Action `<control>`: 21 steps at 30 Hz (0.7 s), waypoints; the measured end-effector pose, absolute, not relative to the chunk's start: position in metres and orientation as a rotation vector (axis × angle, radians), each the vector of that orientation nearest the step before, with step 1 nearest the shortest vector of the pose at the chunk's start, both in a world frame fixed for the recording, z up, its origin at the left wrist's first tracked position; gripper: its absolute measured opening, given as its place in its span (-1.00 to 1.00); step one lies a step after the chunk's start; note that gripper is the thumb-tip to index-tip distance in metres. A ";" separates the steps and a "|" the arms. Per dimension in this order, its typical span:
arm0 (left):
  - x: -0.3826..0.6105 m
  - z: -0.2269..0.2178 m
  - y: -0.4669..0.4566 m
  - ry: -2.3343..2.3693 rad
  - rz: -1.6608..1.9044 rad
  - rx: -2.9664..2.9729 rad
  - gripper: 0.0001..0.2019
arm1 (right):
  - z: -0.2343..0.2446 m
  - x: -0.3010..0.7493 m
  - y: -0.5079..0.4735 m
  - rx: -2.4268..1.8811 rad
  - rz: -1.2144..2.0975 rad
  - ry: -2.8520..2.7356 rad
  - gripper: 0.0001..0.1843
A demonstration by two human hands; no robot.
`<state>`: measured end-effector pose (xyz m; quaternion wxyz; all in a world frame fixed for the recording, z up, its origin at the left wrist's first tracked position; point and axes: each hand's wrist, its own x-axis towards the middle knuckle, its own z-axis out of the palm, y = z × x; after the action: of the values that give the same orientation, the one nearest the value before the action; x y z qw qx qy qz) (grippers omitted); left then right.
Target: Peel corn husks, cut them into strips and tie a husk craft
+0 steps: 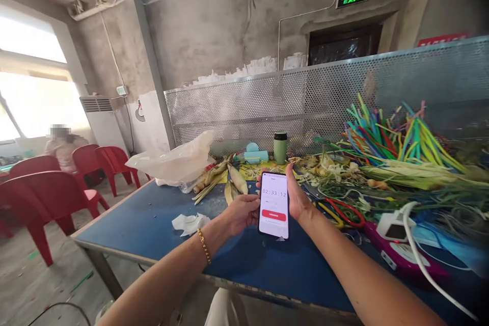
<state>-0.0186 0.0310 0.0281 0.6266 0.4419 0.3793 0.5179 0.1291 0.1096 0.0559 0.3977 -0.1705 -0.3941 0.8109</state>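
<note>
A smartphone [274,206] is held upright above the blue table [145,224], its lit screen showing a running timer and a red button. My right hand [296,197] wraps around the phone's right edge, thumb up beside it. My left hand [241,212] grips the phone's left edge with curled fingers; a gold bracelet [204,245] sits on that wrist.
Husks and leaf strips [217,178] lie behind the phone, beside a clear plastic bag [175,162] and a green flask [280,147]. Colourful strips [389,137] and green stalks pile at right, by a white device [395,226] with cable. Red chairs [46,188] and a seated person stand left.
</note>
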 end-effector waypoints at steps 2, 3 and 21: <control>-0.018 0.028 0.031 0.871 1.213 1.017 -0.71 | 0.055 0.127 0.109 -0.450 2.061 -0.988 -0.16; -0.019 0.028 0.032 0.875 1.233 1.015 -0.72 | 0.055 0.125 0.108 -0.457 2.062 -0.984 -0.15; -0.143 0.063 0.014 1.019 1.517 0.811 -0.81 | 0.057 0.121 0.111 -0.502 1.834 -0.987 -0.30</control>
<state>-0.1435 0.0144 0.0630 0.5406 0.3413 0.4289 0.6382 0.1207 0.1107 0.0571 0.4790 -0.2055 -0.4044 0.7515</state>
